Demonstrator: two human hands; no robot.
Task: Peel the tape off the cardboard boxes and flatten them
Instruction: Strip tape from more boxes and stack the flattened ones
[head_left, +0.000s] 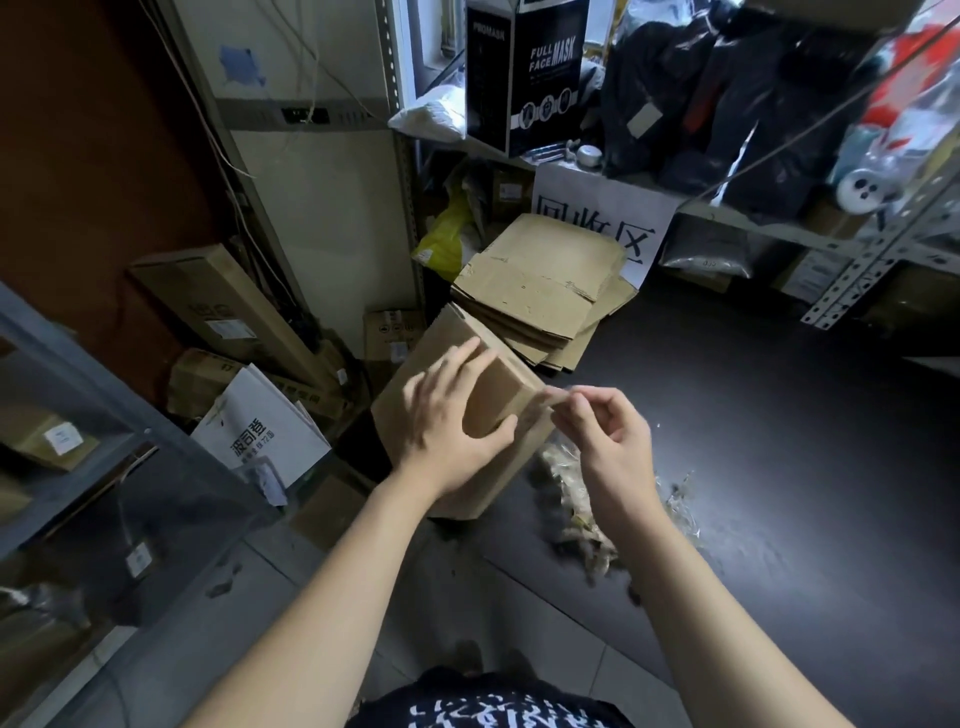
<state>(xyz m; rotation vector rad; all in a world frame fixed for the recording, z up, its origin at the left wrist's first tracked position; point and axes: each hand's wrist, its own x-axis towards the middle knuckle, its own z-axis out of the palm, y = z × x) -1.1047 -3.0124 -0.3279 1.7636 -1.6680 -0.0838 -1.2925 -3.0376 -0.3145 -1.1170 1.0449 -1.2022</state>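
Observation:
A brown cardboard box (415, 405) is held up in the middle of the head view. My left hand (457, 415) grips its near upper corner, fingers over the top and thumb on the side. My right hand (602, 426) sits just right of the box and pinches a strip of clear tape (553, 399) that runs from the box's right edge. A stack of flattened cardboard boxes (540, 291) lies on the floor behind the held box.
A heap of crumpled peeled tape (576, 499) lies on the dark floor under my right hand. Metal shelves (852, 249) stand at right and at left. Cartons and a white paper bag (260, 431) crowd the left. Dark floor (779, 415) spreads to the right.

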